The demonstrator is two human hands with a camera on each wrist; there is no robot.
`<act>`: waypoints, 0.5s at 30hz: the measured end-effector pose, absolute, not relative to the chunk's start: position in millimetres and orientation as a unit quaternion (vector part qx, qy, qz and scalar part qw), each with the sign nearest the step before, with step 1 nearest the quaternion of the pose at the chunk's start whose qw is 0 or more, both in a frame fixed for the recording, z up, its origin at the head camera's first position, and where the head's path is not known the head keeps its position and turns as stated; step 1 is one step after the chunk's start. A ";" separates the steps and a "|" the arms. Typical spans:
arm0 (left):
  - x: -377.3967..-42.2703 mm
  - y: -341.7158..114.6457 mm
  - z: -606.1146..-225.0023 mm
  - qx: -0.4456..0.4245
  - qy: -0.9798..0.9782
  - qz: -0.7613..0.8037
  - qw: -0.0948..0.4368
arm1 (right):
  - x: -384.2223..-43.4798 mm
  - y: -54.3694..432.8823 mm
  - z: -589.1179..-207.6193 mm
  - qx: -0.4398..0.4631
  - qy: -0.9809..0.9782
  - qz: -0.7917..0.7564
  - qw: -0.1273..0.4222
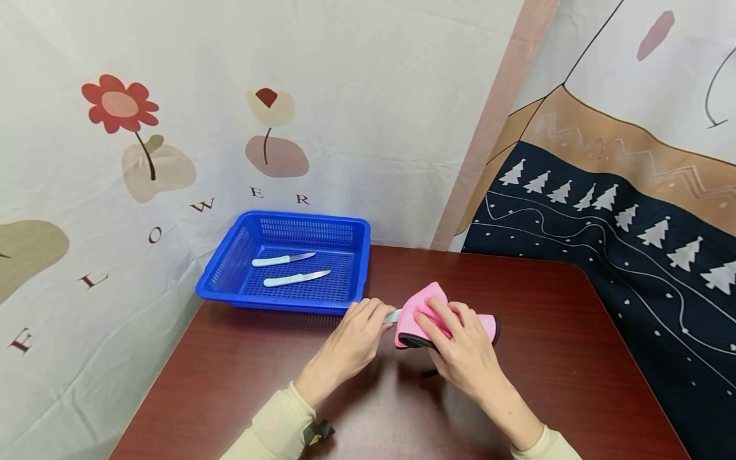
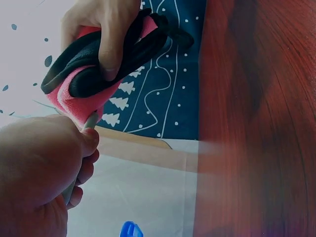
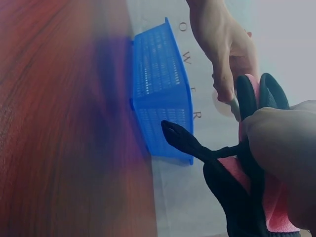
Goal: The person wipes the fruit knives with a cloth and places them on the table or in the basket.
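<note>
My left hand (image 1: pixel 358 335) grips a pale mint-green handle (image 1: pixel 393 316), whose far end goes into a folded pink cloth (image 1: pixel 422 306) with black edging. The rest of the handled thing is hidden in the cloth. My right hand (image 1: pixel 462 348) holds the cloth folded round it, thumb below and fingers on top. In the left wrist view, the handle (image 2: pixel 91 120) runs through the left fist into the cloth's pink fold. A black loop (image 3: pixel 182 138) hangs from the cloth in the right wrist view. Both hands are above the table.
A blue plastic basket (image 1: pixel 359 291) stands at the back left of the brown table (image 1: pixel 546 319). Two small knives with pale handles, one further back (image 1: pixel 273 260) and one nearer (image 1: pixel 284 280), lie inside it. Printed fabric (image 1: pixel 374 96) hangs behind the table.
</note>
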State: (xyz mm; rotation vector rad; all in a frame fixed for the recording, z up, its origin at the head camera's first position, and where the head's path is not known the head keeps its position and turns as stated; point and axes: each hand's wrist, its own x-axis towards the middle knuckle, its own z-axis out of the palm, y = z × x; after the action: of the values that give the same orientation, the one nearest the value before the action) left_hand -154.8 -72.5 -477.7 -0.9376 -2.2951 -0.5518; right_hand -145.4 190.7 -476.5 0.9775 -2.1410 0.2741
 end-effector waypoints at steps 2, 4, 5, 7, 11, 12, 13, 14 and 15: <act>-154.7 -73.1 -477.8 -0.352 -0.863 -0.209 0.296 | -146.2 192.8 -476.1 0.376 -0.841 0.109 0.373; -154.6 -73.8 -478.0 -0.352 -0.862 -0.211 0.296 | -146.9 195.2 -475.8 0.370 -0.846 0.109 0.368; -154.6 -74.1 -478.1 -0.352 -0.861 -0.212 0.298 | -147.3 196.6 -475.8 0.367 -0.849 0.108 0.366; -154.3 -74.9 -478.4 -0.353 -0.861 -0.212 0.299 | -148.3 199.5 -475.9 0.360 -0.852 0.108 0.364; -153.4 -76.6 -478.3 -0.351 -0.864 -0.209 0.295 | -150.8 206.1 -476.4 0.350 -0.855 0.107 0.367; -153.1 -77.0 -478.1 -0.350 -0.865 -0.209 0.292 | -151.5 207.9 -476.7 0.347 -0.856 0.106 0.368; -152.9 -77.3 -478.0 -0.348 -0.867 -0.209 0.290 | -152.1 209.6 -476.9 0.344 -0.858 0.106 0.367; -152.7 -77.5 -477.9 -0.347 -0.867 -0.210 0.289 | -152.9 211.3 -477.1 0.340 -0.859 0.107 0.367; -152.4 -77.8 -477.7 -0.346 -0.868 -0.210 0.287 | -153.6 213.0 -477.4 0.337 -0.860 0.108 0.368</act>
State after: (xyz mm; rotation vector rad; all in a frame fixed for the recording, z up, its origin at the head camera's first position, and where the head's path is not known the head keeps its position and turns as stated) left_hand -152.4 -77.8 -477.7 -0.9242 -2.3187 -0.5610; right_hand -153.6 213.0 -477.4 0.8662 -2.2082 0.2767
